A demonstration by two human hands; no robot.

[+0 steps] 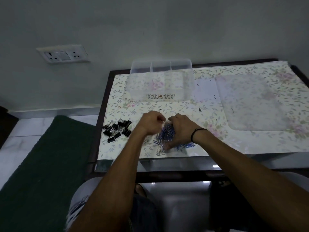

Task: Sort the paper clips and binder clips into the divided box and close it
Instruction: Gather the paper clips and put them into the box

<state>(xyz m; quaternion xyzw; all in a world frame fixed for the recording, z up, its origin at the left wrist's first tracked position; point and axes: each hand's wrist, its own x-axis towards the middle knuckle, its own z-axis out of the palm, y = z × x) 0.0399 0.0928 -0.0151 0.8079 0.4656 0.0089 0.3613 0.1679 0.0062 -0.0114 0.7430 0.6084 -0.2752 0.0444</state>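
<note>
A dark-framed table (100, 114) stands against a pale wall (150, 22), its top covered by a floral sheet (209, 104). A white socket plate (62, 55) with two outlets is mounted on the wall to the left. On the tiled floor (25, 131) beside the table lies a dark green mat (41, 156). Under the table's near edge something like a sandal (139, 190) shows, though it is too dim to be sure.

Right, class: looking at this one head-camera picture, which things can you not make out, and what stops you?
- Box compartments: clear walls and dim light hide whether anything lies inside.
- Paper clips: motion blur and the right hand cover part of the pile; uncountable.
- Left hand: curled fingers hide its grip.
- Binder clips: overlapping, too small to count.
</note>
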